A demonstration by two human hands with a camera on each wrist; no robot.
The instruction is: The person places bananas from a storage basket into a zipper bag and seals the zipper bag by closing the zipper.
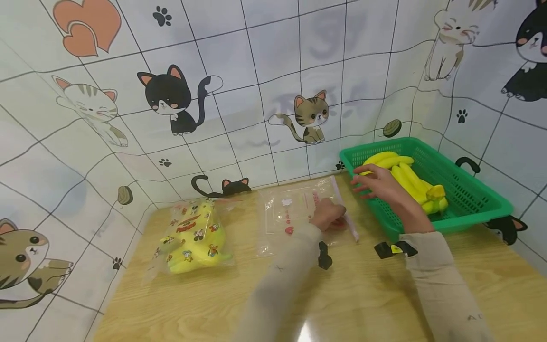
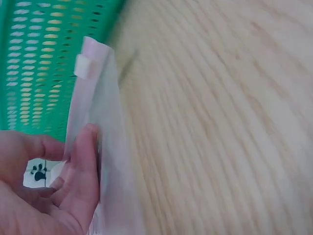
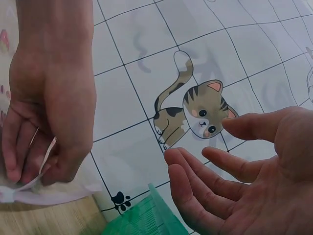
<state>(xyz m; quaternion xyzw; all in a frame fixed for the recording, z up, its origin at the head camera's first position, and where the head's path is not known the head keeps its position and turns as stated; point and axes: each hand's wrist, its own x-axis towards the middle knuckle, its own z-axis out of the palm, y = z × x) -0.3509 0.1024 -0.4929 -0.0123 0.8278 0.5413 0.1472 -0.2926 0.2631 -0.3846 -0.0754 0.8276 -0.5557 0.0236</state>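
Observation:
A clear zip bag (image 1: 273, 213) with pink print lies on the table, its pale pink slider edge facing right. My left hand (image 1: 328, 214) pinches that edge between thumb and fingers; the left wrist view shows the fingers at the bag's mouth (image 2: 93, 93), below the white slider (image 2: 84, 67). My right hand (image 1: 382, 187) hovers at the near left rim of a green basket (image 1: 470, 204), fingers spread and relaxed, holding nothing. Inside the basket lie several yellow bananas (image 1: 406, 183), in bunches. In the right wrist view the right hand (image 3: 239, 181) has bare fingers.
On the left of the wooden table (image 1: 192, 304) sits another clear bag (image 1: 196, 237), printed with cartoon figures and filled with yellow bananas. A white sheet with cat drawings (image 1: 256, 95) rises behind the table and along both sides.

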